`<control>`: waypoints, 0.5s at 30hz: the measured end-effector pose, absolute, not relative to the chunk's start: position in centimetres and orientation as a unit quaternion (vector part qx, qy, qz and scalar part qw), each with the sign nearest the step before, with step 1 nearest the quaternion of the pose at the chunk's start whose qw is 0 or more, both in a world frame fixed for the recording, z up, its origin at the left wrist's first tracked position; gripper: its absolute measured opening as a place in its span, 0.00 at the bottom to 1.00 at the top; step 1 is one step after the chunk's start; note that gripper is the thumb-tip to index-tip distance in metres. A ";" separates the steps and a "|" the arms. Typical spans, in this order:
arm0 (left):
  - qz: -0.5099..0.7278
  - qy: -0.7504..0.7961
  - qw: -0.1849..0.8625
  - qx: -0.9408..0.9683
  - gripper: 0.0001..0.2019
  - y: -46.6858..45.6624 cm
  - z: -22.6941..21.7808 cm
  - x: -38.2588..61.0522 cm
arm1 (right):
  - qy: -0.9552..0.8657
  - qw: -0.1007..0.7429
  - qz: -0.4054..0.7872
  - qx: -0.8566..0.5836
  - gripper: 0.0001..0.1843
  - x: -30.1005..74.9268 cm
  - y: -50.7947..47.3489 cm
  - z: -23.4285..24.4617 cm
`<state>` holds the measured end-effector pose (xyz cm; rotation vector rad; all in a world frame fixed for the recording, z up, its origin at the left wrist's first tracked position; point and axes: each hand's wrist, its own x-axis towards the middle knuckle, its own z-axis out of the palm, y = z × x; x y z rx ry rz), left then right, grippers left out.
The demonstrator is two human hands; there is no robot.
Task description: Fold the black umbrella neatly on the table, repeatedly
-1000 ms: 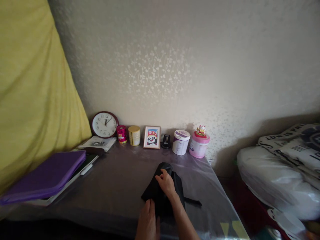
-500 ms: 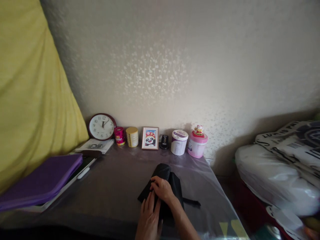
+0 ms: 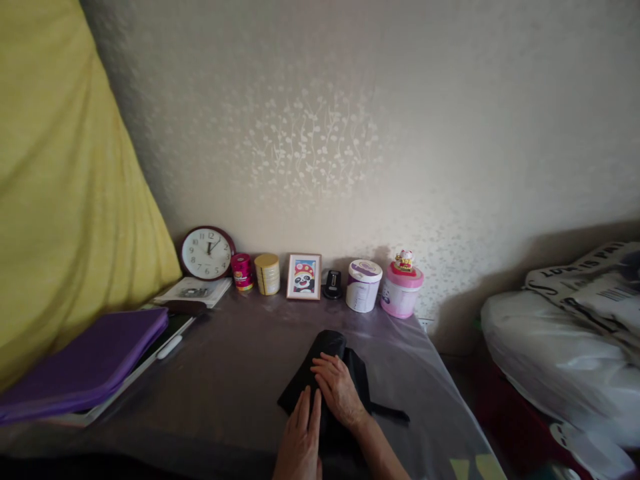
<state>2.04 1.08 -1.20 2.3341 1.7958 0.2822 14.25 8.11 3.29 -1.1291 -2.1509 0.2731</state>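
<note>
A black fabric item (image 3: pixel 327 347) with a thin strap trailing to its right lies on the grey-covered table (image 3: pixel 235 373). My left hand (image 3: pixel 301 437) rests flat on its near left part, fingers stretched forward and together. Just beyond it my right hand (image 3: pixel 340 390) lies palm-down over the middle of the fabric, fingers extended toward the left. Neither hand grips anything; both press on the cloth.
Along the wall stand a round clock (image 3: pixel 207 252), a red tin (image 3: pixel 243 271), a gold tin (image 3: pixel 268 273), a panda picture frame (image 3: pixel 304 276), a white tub (image 3: pixel 363 285) and a pink tub (image 3: pixel 401 293). A purple folder (image 3: pixel 85 363) lies left. Bundled bedding (image 3: pixel 565 353) sits right.
My right hand has drawn back from the fabric's far end to its middle and flattened out. My left hand has slid forward onto the cloth beside it.
</note>
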 end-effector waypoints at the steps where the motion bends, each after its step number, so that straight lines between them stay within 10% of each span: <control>1: 0.087 0.608 0.099 0.783 0.46 1.1 -0.7 2.1 | -0.826 0.334 0.105 -0.441 0.15 14.2 8.8 3.3; 15: 0.032 0.614 0.183 0.767 0.44 0.7 4.0 1.7 | -0.799 0.278 0.083 -0.527 0.15 15.1 16.9 2.9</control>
